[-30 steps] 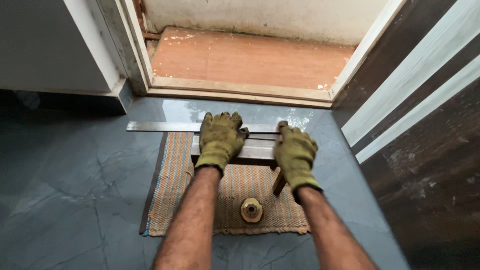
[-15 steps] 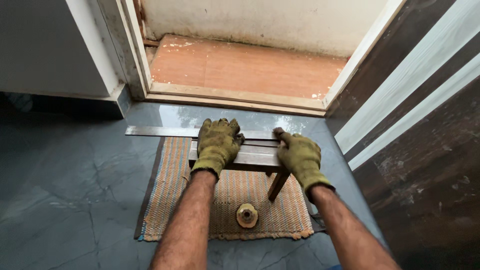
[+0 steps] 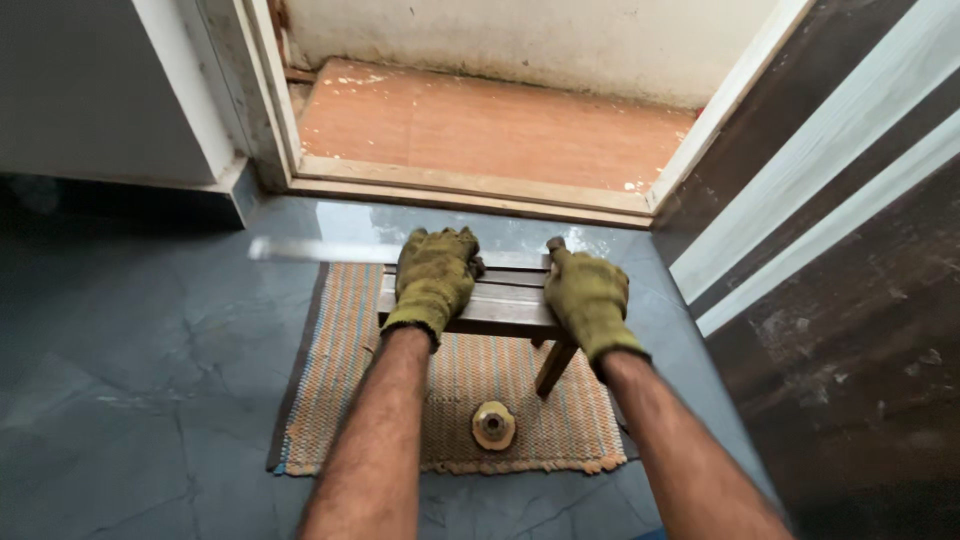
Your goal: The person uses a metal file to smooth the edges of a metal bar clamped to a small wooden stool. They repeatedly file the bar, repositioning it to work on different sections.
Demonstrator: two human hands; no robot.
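My left hand (image 3: 435,278), in a yellow-green work glove, lies palm down over a long flat metal bar (image 3: 320,250) that rests across a small wooden slatted stool (image 3: 510,305). My right hand (image 3: 588,295), gloved the same, closes on the bar's right end at the stool's right side, thumb raised. The bar sticks out to the left beyond the stool and looks blurred. The stool stands on a striped woven mat (image 3: 350,370). A round brass-coloured disc (image 3: 493,425) lies on the mat between my forearms.
Glossy dark grey floor tiles (image 3: 140,400) surround the mat. Ahead is a wooden door threshold (image 3: 470,190) with a reddish floor (image 3: 480,130) beyond. A dark door with pale strips (image 3: 850,250) stands at the right, a white wall corner (image 3: 110,100) at the left.
The view has pulled back, so more of the stool and its leg shows. Both hands stay on the bar, which has shifted slightly and now looks blurred.
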